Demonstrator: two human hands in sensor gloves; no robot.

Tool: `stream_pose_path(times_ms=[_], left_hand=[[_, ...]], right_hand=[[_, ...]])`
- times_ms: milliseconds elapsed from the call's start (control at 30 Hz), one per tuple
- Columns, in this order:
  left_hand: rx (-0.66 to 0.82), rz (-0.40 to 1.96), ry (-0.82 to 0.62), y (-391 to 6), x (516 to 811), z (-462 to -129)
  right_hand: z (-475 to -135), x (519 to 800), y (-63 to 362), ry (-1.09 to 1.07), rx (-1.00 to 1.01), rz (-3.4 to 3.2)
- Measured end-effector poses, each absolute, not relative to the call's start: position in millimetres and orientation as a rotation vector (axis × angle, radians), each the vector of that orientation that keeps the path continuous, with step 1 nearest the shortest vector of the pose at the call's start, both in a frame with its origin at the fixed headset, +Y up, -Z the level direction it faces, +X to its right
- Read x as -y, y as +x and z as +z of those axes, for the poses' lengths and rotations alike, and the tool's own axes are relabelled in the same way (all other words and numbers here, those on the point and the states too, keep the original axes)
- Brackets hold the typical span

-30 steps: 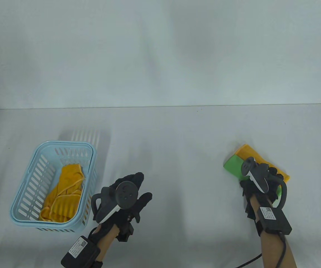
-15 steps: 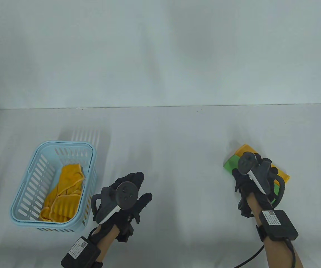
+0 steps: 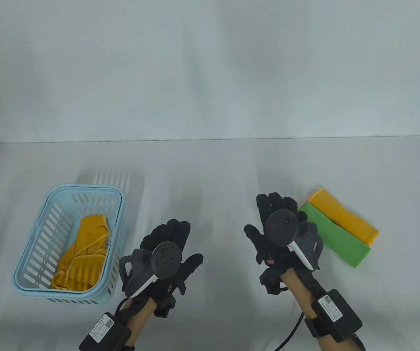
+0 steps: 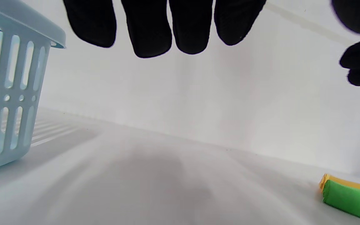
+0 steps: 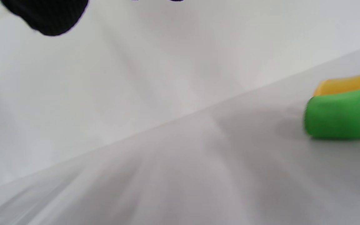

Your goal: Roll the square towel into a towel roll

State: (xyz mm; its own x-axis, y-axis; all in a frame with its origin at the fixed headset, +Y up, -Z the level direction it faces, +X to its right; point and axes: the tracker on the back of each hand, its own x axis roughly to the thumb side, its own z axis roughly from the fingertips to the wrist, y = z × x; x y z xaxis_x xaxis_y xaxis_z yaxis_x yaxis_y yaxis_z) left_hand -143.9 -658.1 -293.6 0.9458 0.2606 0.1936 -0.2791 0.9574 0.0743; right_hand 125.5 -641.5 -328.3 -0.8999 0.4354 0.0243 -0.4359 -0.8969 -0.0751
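Now the green towel roll [image 3: 336, 236] is seen lying on the tabletop [image 3: 217, 172] toward its right edge, set at a slant, with a yellow towel roll [image 3: 343, 216] pressed against its far side; the two are laid parallel and touching. Nothing is held round either roll. Just beside the green roll's near-left end the right hand [image 3: 281, 234] is held above the cloth-covered surface, its fingers spread and nearly straight, with nothing gripped. Further toward the middle of the front edge, the left hand [image 3: 167, 257] is held in the same way, fingers extended and relaxed, with nothing in its grasp; in the left wrist view its fingertips [image 4: 148, 34] are seen hanging free of the surface. Near the left edge a light blue slotted basket [image 3: 34, 241] is placed, and a crumpled yellow towel [image 3: 82, 252] is contained in it.
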Motion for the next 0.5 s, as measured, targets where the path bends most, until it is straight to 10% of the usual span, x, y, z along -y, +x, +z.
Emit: stream_pose_path(times_ms=[500], left_hand=[[0.037, 0.27, 0.129, -214, 553, -315]], right_hand=[[-307, 682, 84, 0.244, 0.061, 2.723]])
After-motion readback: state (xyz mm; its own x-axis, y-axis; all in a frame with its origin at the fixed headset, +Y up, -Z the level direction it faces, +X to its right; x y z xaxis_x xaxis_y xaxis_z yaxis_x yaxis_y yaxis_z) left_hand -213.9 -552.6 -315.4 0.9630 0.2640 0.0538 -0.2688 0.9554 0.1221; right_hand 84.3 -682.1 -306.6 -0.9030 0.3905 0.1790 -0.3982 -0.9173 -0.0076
